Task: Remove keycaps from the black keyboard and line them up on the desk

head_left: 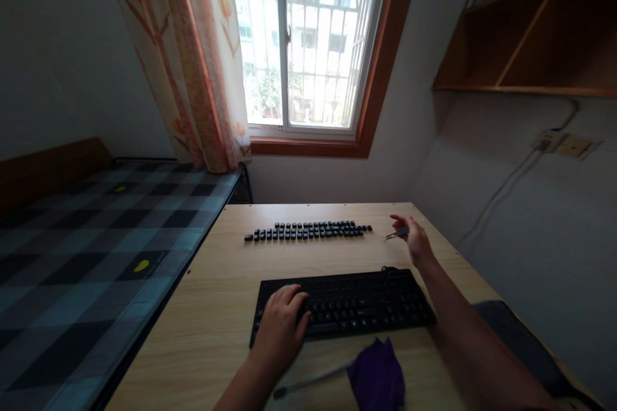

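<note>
My left hand lies on the left part of a black keyboard, fingers stretched out over its keys. Farther right, above the table beyond the keyboard, my right hand is closed around a keycap puller with a dark handle and thin wire prongs pointing left. To the left of that hand, loose black keycaps stand in rows across the far side of the table. A purple cloth and a thin grey stick with a dark tip lie in front of the keyboard.
The light wooden table reaches toward the wall under the window. A dark, flat item lies at its right, partly behind my forearm. Left of the table is a bed with a checked cover. A wooden shelf hangs upper right.
</note>
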Action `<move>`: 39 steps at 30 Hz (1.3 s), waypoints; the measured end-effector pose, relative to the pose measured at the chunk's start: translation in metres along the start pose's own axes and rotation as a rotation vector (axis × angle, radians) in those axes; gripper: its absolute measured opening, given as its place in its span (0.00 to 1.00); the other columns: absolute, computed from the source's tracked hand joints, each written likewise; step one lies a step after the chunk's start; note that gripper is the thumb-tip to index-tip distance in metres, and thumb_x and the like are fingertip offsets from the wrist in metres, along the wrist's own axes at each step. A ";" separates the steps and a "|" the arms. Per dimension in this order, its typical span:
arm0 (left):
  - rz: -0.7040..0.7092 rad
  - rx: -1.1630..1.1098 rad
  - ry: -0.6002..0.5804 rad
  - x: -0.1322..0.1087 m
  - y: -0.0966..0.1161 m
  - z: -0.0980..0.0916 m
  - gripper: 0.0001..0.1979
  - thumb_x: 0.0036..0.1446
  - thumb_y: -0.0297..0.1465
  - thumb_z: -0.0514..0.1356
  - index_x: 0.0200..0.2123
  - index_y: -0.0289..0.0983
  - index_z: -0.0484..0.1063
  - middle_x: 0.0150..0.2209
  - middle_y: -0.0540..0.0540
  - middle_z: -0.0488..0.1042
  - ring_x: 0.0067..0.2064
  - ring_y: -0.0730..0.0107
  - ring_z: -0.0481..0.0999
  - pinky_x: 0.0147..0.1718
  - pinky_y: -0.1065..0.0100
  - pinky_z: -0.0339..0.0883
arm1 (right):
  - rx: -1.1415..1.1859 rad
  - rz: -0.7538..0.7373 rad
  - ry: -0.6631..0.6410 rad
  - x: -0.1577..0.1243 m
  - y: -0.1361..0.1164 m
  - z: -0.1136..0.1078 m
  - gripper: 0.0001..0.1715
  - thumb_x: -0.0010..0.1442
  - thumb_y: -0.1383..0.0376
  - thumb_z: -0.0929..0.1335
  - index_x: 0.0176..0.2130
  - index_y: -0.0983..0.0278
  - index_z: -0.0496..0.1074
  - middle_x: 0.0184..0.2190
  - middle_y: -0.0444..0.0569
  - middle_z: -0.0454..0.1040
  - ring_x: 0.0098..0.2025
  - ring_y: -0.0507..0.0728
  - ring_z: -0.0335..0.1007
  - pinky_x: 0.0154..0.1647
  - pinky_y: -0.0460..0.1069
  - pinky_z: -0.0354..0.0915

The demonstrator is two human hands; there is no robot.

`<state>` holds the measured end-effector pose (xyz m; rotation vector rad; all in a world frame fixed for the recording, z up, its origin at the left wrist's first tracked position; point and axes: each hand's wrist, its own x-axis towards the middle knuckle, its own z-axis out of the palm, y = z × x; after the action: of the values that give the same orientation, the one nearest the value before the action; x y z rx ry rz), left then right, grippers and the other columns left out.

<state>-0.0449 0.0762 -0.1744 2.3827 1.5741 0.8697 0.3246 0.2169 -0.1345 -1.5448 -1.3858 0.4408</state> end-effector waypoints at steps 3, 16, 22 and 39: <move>0.014 -0.012 0.000 0.001 0.001 0.000 0.11 0.56 0.29 0.60 0.44 0.41 0.75 0.51 0.42 0.73 0.54 0.53 0.70 0.55 0.47 0.64 | 0.375 0.219 -0.005 -0.033 -0.004 -0.034 0.37 0.66 0.46 0.52 0.48 0.67 0.74 0.21 0.45 0.67 0.23 0.52 0.67 0.29 0.48 0.72; 0.065 0.029 0.001 0.003 0.002 0.003 0.13 0.60 0.32 0.58 0.48 0.39 0.75 0.55 0.40 0.72 0.58 0.53 0.69 0.59 0.46 0.62 | 0.539 0.388 -0.040 -0.121 0.012 -0.057 0.26 0.51 0.47 0.74 0.39 0.63 0.68 0.29 0.46 0.73 0.31 0.56 0.74 0.28 0.49 0.76; 0.060 0.047 -0.054 0.003 0.001 0.003 0.14 0.60 0.34 0.57 0.48 0.39 0.74 0.57 0.40 0.71 0.61 0.52 0.67 0.60 0.47 0.61 | 0.383 0.361 0.109 -0.130 0.028 -0.047 0.30 0.51 0.39 0.69 0.34 0.62 0.64 0.19 0.40 0.67 0.21 0.54 0.70 0.20 0.49 0.73; 0.051 0.049 -0.051 0.005 0.001 0.008 0.14 0.59 0.35 0.58 0.47 0.38 0.75 0.55 0.40 0.73 0.61 0.51 0.66 0.61 0.46 0.58 | 0.128 0.322 0.130 -0.145 0.038 -0.045 0.30 0.58 0.39 0.62 0.33 0.62 0.65 0.19 0.45 0.72 0.20 0.57 0.73 0.21 0.49 0.68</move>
<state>-0.0386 0.0821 -0.1786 2.4686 1.5397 0.7812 0.3391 0.0724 -0.1925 -1.6640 -0.9925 0.6011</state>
